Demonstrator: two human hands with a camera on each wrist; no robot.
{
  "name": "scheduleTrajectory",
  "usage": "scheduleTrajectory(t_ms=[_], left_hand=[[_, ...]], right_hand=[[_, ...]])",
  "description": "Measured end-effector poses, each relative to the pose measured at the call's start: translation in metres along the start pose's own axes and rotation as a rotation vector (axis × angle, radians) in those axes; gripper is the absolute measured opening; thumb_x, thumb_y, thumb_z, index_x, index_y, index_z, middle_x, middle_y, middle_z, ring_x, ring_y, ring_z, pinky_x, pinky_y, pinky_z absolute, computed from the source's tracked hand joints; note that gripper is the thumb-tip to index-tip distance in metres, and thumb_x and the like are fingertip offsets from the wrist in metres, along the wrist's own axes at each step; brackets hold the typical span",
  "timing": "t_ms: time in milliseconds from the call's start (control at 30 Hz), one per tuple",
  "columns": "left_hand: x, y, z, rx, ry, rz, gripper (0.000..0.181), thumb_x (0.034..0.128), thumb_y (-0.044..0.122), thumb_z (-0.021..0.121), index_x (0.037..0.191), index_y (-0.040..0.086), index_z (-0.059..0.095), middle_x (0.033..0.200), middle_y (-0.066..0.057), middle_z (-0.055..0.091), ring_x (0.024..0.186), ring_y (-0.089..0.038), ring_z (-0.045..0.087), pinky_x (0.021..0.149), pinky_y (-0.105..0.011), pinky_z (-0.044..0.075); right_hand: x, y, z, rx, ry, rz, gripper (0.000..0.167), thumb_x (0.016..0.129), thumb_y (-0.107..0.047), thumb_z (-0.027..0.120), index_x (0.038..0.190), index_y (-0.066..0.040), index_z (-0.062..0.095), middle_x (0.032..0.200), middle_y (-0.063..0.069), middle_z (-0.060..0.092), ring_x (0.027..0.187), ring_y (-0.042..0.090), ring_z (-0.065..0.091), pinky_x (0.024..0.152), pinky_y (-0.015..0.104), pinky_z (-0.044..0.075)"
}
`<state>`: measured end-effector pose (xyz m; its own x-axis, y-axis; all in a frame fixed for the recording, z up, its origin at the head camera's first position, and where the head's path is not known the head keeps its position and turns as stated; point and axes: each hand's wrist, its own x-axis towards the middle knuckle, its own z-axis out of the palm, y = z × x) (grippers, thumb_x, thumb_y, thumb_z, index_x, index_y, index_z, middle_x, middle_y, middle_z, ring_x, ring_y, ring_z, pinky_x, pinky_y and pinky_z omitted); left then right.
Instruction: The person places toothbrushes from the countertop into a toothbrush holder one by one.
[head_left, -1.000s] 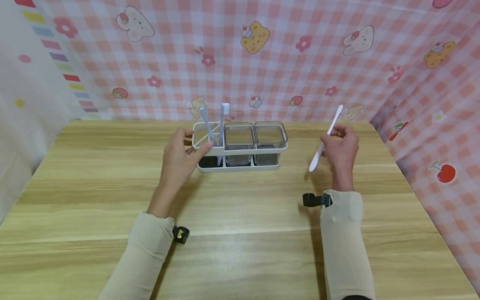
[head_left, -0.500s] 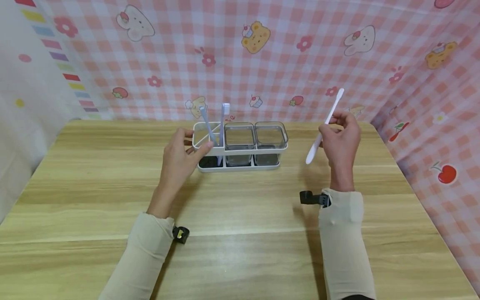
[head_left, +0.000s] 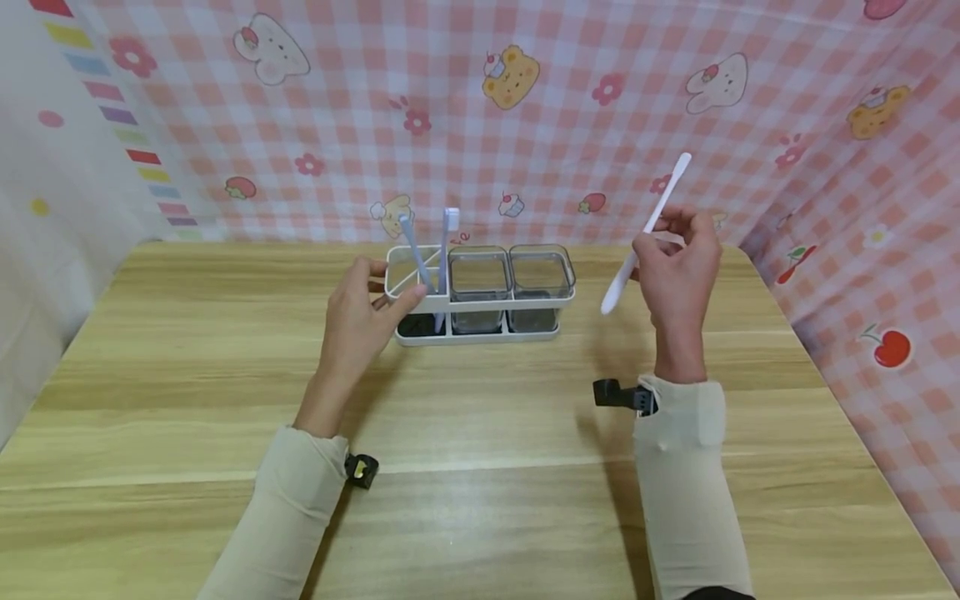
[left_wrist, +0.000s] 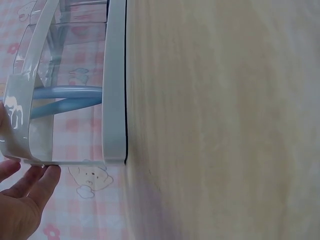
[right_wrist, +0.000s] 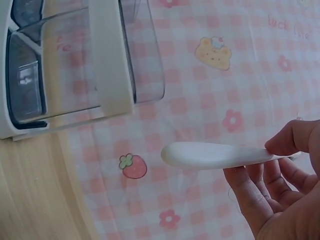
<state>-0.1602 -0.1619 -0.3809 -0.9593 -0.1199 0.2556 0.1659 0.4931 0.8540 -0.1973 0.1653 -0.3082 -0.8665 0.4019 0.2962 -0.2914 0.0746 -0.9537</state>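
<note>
A white toothbrush holder [head_left: 495,304] stands at the back of the wooden table. My left hand [head_left: 352,317] grips its left end, thumb on the front rail and fingers behind. Two bluish toothbrushes, one leaning left [head_left: 412,242] and one nearly upright [head_left: 444,246], stand in the left compartment. To the right of the holder, my right hand [head_left: 678,271] pinches a white toothbrush [head_left: 618,286] at mid-length, held tilted above the table. In the right wrist view, the wide handle end [right_wrist: 205,155] points toward the holder. Bristles cannot be made out on it.
Two clear square cups, a middle one [head_left: 480,294] and a right one [head_left: 542,293], sit in the holder. A pink checked cloth [head_left: 337,100] hangs behind the wooden table [head_left: 480,483] and along its right side. Each wrist carries a small black camera.
My right hand has risen and shifted slightly left, lifting the white toothbrush with it. The left hand and the holder have stayed in place.
</note>
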Motion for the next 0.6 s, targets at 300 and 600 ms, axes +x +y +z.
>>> scheduleTrajectory(t_ms=[300, 600], left_hand=[[0.0, 0.0, 0.0, 0.008, 0.008, 0.008, 0.06, 0.0893, 0.042, 0.079, 0.123, -0.001, 0.054, 0.116, -0.016, 0.061, 0.107, -0.029, 0.061, 0.092, -0.041, 0.059], [-0.001, 0.0, 0.0, 0.014, 0.006, 0.019, 0.058, 0.0894, 0.039, 0.079, 0.121, -0.002, 0.054, 0.115, -0.018, 0.061, 0.106, -0.031, 0.062, 0.091, -0.041, 0.06]], right_hand=[[-0.004, -0.01, 0.009, 0.008, -0.021, -0.069, 0.027, 0.087, 0.01, 0.055, 0.108, -0.008, 0.056, 0.098, 0.007, 0.051, 0.068, 0.018, 0.06, 0.049, 0.025, 0.059], [-0.012, -0.019, 0.022, 0.002, -0.053, -0.128, 0.023, 0.091, 0.007, 0.059, 0.107, -0.01, 0.056, 0.097, 0.006, 0.052, 0.071, 0.02, 0.059, 0.053, 0.026, 0.06]])
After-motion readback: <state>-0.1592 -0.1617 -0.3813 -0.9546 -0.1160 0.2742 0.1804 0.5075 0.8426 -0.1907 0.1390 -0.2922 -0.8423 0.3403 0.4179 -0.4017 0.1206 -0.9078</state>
